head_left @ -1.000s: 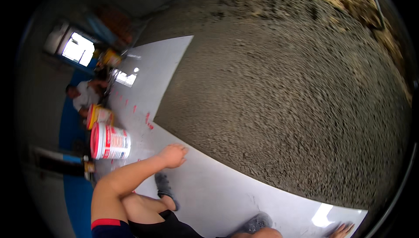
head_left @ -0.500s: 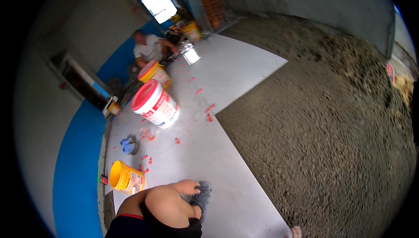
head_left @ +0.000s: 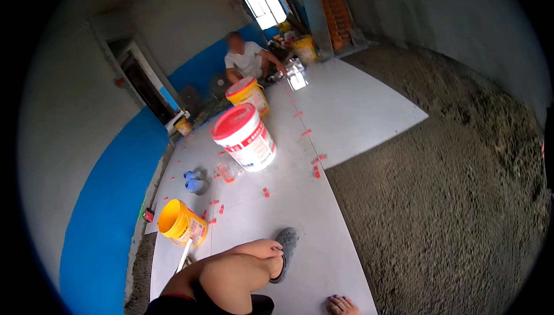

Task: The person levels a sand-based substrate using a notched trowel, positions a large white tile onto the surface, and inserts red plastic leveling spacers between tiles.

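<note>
My left hand hangs over my bent knee, its fingers loosely curled at my ankle beside the grey clog. I see nothing held in it. My right hand is palm down at the lower edge of the view, fingers stretched out on the large pale floor tile. Part of that hand is cut off by the frame. An open yellow bucket stands to the left of my knee, with a pale stick-like handle against it. Small red levelling clips sit along the tile joints.
A white bucket with a red lid and a yellow one stand ahead. Blue shoes lie left. Rough wet mortar borders the tiles on the right. A person crouches at the far end near a shiny object.
The view has swung left, so the room sits further right in the picture. My right hand has come from the tile's edge inward onto the tile. My left hand stays by the clog.
</note>
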A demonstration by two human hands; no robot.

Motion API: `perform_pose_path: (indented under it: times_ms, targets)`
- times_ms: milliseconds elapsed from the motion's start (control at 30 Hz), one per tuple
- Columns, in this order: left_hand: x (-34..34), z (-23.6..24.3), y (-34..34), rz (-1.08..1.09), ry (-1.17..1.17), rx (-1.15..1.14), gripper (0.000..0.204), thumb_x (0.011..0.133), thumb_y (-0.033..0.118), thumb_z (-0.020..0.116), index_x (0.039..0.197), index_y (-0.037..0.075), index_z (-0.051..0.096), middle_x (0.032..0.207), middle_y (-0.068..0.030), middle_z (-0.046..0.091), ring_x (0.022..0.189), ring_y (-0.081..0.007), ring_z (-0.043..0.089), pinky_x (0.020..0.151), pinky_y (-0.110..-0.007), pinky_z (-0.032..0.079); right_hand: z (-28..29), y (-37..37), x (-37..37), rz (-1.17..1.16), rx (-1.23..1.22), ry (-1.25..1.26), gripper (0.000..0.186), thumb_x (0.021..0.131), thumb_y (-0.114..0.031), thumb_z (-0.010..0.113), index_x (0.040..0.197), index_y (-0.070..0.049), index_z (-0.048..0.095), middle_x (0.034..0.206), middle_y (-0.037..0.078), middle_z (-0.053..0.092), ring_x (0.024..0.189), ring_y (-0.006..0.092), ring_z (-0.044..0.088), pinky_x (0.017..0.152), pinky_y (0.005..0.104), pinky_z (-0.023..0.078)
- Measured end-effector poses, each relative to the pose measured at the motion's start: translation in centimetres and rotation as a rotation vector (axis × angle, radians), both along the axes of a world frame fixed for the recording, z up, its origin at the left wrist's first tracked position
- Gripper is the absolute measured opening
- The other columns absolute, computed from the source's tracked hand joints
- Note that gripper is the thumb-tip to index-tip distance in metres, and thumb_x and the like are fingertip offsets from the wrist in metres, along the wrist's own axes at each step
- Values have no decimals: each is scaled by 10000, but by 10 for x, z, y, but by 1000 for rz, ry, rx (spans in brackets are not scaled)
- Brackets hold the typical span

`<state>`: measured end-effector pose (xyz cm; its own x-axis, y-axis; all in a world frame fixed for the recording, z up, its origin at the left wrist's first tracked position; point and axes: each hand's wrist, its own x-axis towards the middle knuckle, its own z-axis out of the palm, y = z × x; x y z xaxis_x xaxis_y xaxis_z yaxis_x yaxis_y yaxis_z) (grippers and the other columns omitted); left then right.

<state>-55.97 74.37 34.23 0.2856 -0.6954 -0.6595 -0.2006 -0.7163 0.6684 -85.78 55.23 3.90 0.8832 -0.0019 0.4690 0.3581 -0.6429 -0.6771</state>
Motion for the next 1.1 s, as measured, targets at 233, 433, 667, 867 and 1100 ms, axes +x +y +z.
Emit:
perform_pose_path:
  times_ms: [233, 433, 667, 867, 1100]
  targets:
    - [113, -135, -20, -162, -588, 185, 504, 945, 376, 622, 1302, 21, 597, 1230, -227, 657, 1144, -396, 617, 972, -472, 480, 9, -71, 83, 107, -80, 195, 531, 903, -219, 688, 1364, -29, 506, 1432, 199, 497, 1290, 414, 488, 1068, 469, 450]
    - [135, -162, -50, -308, -508, 59, 609, 935, 390, 627, 1348, -49, 537, 1331, -265, 586, 1246, -395, 557, 1062, -451, 432, 15, -89, 123, 200, -302, 385, 566, 961, -356, 603, 1413, -35, 488, 1506, 199, 431, 1385, 406, 390, 1135, 502, 371]
    - [184, -213, -99, -342, -508, 1, 779, 893, 412, 668, 1409, -113, 412, 1435, -314, 465, 1350, -424, 450, 1122, -456, 388, -17, -16, 187, -165, 18, 301, 574, 1058, -353, 264, 1445, 27, 450, 1517, 251, 417, 1396, 476, 377, 1156, 578, 291]
    - [218, -244, -202, -485, -527, -305, 909, 913, 448, 651, 1480, -141, 255, 1520, -350, 294, 1437, -450, 310, 1181, -470, 307, -18, -8, 226, -404, 4, 385, 556, 1018, -281, 385, 1476, 32, 418, 1535, 256, 398, 1421, 481, 345, 1173, 586, 247]
    - [246, -265, -290, -283, -488, -650, 868, 1008, 459, 545, 1518, -129, 159, 1560, -354, 198, 1470, -475, 223, 1208, -495, 255, -18, -16, 309, -520, -32, 407, 495, 970, -197, 492, 1404, 42, 494, 1494, 280, 439, 1395, 498, 378, 1149, 606, 292]
